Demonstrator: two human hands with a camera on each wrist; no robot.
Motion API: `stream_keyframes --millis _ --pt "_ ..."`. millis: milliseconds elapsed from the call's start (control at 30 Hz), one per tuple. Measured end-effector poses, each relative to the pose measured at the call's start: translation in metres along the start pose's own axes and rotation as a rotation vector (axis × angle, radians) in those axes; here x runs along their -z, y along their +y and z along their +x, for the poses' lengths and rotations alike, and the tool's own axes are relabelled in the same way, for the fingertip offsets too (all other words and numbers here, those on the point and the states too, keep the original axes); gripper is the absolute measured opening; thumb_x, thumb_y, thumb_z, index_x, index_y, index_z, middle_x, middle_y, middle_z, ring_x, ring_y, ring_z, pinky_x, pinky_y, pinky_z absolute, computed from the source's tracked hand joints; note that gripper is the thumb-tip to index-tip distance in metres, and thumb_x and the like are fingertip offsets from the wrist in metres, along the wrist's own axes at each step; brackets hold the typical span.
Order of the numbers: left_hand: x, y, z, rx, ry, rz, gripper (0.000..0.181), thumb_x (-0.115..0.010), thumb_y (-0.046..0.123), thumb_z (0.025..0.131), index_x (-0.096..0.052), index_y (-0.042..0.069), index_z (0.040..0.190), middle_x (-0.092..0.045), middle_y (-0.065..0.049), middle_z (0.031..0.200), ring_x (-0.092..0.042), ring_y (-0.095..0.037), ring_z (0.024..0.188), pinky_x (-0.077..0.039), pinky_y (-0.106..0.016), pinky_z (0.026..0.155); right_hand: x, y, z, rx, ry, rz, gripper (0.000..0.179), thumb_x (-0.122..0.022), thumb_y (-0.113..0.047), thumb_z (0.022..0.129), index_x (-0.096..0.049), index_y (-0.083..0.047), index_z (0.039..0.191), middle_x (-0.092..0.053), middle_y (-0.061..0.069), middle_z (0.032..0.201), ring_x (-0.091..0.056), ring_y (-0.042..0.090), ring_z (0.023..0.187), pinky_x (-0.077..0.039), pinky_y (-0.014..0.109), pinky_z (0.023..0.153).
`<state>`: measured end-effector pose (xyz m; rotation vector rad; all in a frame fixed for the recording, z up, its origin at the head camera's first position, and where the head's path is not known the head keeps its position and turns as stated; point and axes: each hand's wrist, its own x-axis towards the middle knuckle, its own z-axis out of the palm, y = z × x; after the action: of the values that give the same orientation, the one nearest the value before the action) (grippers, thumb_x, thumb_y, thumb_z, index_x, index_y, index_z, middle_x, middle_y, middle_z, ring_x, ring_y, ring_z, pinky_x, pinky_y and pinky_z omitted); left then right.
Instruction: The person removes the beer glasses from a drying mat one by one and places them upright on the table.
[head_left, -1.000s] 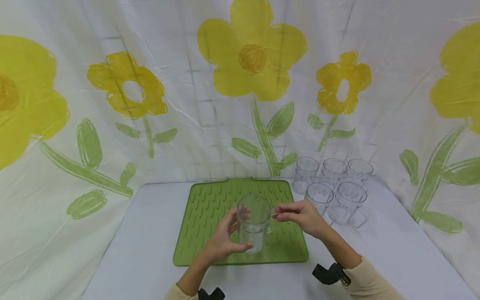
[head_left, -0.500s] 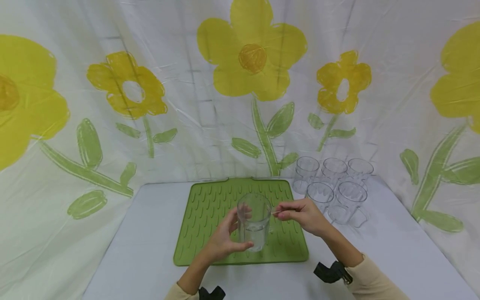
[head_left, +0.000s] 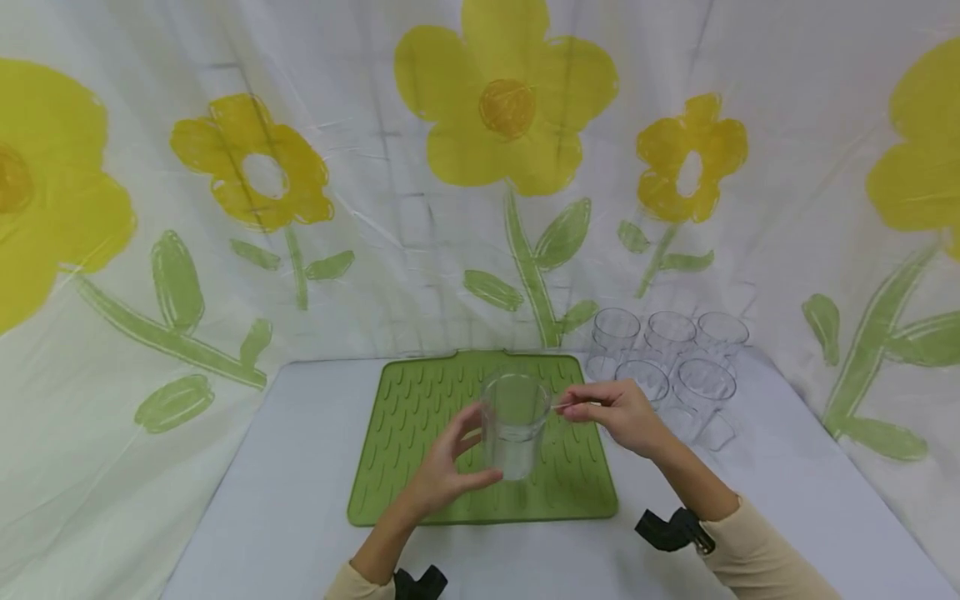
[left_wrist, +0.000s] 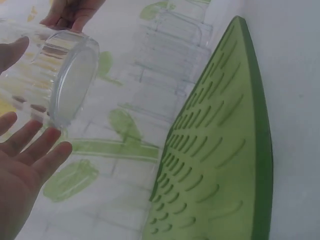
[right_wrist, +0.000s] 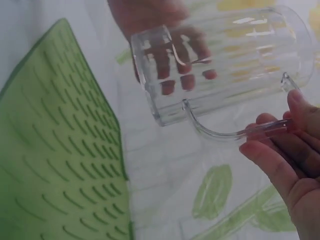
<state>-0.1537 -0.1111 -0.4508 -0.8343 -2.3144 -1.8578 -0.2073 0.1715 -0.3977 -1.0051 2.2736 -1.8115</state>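
Observation:
A clear glass mug is held up over the green drying mat. My right hand grips its handle with curled fingers and thumb, plainest in the right wrist view. At the mug's left side is my left hand, its thumb and fingers spread apart. In the left wrist view the fingers of that hand are loosely extended near the mug's base, and the thumb overlaps the glass. The mug's thick base faces that camera.
Several more clear glass mugs stand grouped on the white table at the back right, just beyond the mat's corner. A white curtain printed with yellow flowers hangs right behind the table.
The mug has risen and shifted slightly to the right with my right hand on its handle. My left fingers, earlier around the glass, have drawn away to its left side.

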Motion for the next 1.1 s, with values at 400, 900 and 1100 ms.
stream_keyframes --millis 400,900,1100 --pt "0.017 -0.014 -0.02 0.17 0.071 0.135 0.081 -0.08 0.015 0.079 -0.037 0.012 0.148 -0.046 -0.007 0.149 -0.041 -0.028 0.139 -0.032 -0.045 0.118 0.031 -0.007 -0.009 -0.058 0.174 0.033 0.024 -0.062 -0.002 0.093 -0.066 0.007 0.114 -0.073 -0.019 0.097 -0.07 -0.003 0.093 -0.058 0.016 0.079" --pt "0.052 -0.035 -0.054 0.395 0.194 0.251 0.089 -0.082 0.023 0.077 -0.033 0.012 0.15 -0.036 -0.016 0.155 -0.028 -0.042 0.144 -0.021 -0.069 0.115 0.068 -0.018 -0.019 -0.083 0.389 0.146 0.019 -0.063 -0.001 0.092 -0.075 -0.011 0.103 -0.076 -0.011 0.091 -0.072 0.002 0.088 -0.059 0.016 0.076" --pt "0.067 -0.04 -0.068 0.481 0.192 0.377 0.096 -0.081 0.038 0.077 -0.027 0.016 0.153 -0.031 -0.019 0.157 -0.027 -0.047 0.143 -0.026 -0.074 0.108 0.081 -0.022 -0.023 -0.023 0.464 0.184 0.018 -0.065 0.004 0.089 -0.075 -0.009 0.096 -0.077 -0.006 0.09 -0.074 0.005 0.085 -0.059 0.018 0.074"
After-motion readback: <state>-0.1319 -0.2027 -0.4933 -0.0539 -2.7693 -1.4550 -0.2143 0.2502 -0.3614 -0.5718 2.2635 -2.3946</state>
